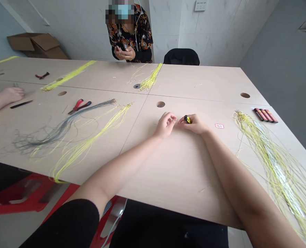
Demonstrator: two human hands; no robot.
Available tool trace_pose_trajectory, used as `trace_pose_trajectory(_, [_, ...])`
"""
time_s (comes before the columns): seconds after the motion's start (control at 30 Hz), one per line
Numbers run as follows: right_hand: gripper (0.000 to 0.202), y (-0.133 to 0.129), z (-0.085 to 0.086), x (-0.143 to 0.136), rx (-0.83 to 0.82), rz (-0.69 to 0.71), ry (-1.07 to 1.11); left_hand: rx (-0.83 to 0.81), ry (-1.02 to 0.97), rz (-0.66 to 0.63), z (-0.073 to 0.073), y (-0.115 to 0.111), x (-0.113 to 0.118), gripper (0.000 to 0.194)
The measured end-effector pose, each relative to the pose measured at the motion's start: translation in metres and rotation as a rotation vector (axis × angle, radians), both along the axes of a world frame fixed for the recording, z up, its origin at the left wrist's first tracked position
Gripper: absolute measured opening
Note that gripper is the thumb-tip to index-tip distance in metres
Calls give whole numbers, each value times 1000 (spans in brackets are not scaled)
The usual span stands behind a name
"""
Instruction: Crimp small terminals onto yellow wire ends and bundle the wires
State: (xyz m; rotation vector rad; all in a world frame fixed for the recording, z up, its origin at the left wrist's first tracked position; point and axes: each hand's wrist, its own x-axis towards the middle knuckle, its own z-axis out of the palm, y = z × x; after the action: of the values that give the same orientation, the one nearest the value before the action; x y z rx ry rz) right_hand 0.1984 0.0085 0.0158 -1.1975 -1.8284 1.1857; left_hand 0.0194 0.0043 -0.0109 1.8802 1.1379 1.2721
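Observation:
My right hand (194, 124) is closed around a short black-and-yellow cylinder (187, 119), its black end pointing up and away. Whether it is a marker or something else does not show. Close by on the left, my left hand (165, 124) has its fingers curled into a pinch. Anything between those fingertips is too small to make out. The two hands nearly meet, fingertip to fingertip, low over the pale table (168, 172). A small red-bordered label (219, 126) lies to the right of my right hand.
Yellow wires (266, 151) and several pink-and-black sticks (265, 115) lie at right. Grey wires (72, 120), more yellow wires (101, 132) and red-handled pliers (79, 106) lie at left. A co-worker's hand (13, 93) rests far left; another person (129, 34) stands opposite. Beyond my hands is a table hole (160, 104).

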Motion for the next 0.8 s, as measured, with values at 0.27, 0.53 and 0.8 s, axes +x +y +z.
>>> trace_pose_trajectory(0.27, [26, 0, -2, -2, 20, -43, -19, -28, -9, 14, 2, -1, 1, 12])
trace_pose_trajectory(0.53, [25, 2, -10, -3, 55, -95, -56, -224, -169, 38, 1, -3, 3, 11])
trace_pose_trajectory(0.8, [30, 0, -8, -4, 57, -92, -120, -339, -203, 134, 6, -5, 3, 15])
